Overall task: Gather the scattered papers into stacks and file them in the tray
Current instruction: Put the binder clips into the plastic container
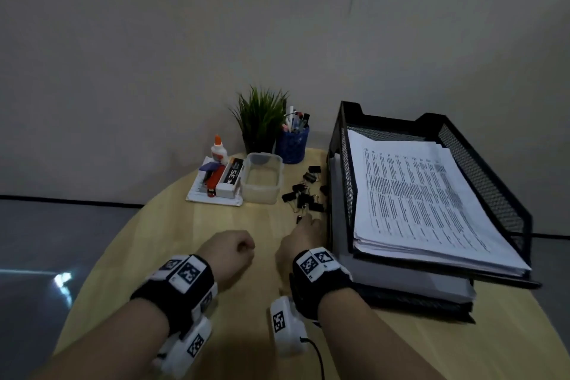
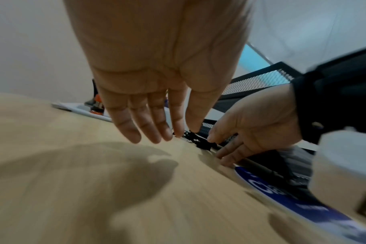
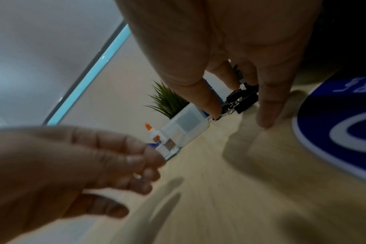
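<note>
A black mesh tray (image 1: 481, 170) with two tiers stands at the right of the round wooden table. A stack of printed papers (image 1: 416, 194) lies in its upper tier, and a thicker stack fills the lower tier (image 1: 401, 278). Several black binder clips (image 1: 303, 194) lie scattered just left of the tray. My right hand (image 1: 303, 227) reaches to the nearest clip (image 2: 203, 145), its fingers fairly straight, one fingertip (image 3: 265, 118) on the table. My left hand (image 1: 237, 248) hovers beside it, its fingers (image 2: 136, 130) hanging relaxed and holding nothing.
A clear plastic box (image 1: 262, 177) sits left of the clips. Behind it stand a potted plant (image 1: 260, 120) and a blue pen cup (image 1: 292, 142). A glue bottle (image 1: 218, 149) and a stapler (image 1: 212, 183) rest on a white pad. A blue round sticker (image 3: 345, 132) lies under my right wrist.
</note>
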{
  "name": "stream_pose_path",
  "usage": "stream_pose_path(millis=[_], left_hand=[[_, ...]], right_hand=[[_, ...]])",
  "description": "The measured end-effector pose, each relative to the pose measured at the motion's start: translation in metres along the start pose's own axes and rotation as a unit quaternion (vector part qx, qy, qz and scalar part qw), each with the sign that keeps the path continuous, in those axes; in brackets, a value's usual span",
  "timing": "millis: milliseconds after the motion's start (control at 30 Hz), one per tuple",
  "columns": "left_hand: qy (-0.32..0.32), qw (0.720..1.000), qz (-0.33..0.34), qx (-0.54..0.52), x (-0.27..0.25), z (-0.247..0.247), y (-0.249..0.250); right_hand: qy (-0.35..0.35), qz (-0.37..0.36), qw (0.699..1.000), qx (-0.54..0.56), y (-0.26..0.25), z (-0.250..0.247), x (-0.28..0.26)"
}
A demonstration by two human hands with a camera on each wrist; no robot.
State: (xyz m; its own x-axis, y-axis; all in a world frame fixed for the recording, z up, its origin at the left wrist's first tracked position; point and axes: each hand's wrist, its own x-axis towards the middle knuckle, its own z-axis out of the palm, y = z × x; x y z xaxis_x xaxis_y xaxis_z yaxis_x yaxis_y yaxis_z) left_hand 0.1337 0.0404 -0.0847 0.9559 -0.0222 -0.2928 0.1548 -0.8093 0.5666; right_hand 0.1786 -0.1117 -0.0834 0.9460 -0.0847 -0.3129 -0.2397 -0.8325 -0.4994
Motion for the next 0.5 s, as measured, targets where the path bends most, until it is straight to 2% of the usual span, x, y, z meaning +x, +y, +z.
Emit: stream_pose_path(millis=[233,367,500], left_hand=[[-0.001,0.998,0.054,0.015,0.066,0.005,0.026],[-0.051,0.987,0.126,0.09,0.096,0.012,0.038],[-0.072,0.975,0.124,0.169,0.121,0.014,0.052]], right_hand=[[0.005,0.016,0.999,-0.028,0.001,0.012,0.028],[-0.003,0.023,0.999,-0.023,0.003,0.005,0.026],[-0.003,0.046,0.998,-0.035,0.003,0.005,0.03]])
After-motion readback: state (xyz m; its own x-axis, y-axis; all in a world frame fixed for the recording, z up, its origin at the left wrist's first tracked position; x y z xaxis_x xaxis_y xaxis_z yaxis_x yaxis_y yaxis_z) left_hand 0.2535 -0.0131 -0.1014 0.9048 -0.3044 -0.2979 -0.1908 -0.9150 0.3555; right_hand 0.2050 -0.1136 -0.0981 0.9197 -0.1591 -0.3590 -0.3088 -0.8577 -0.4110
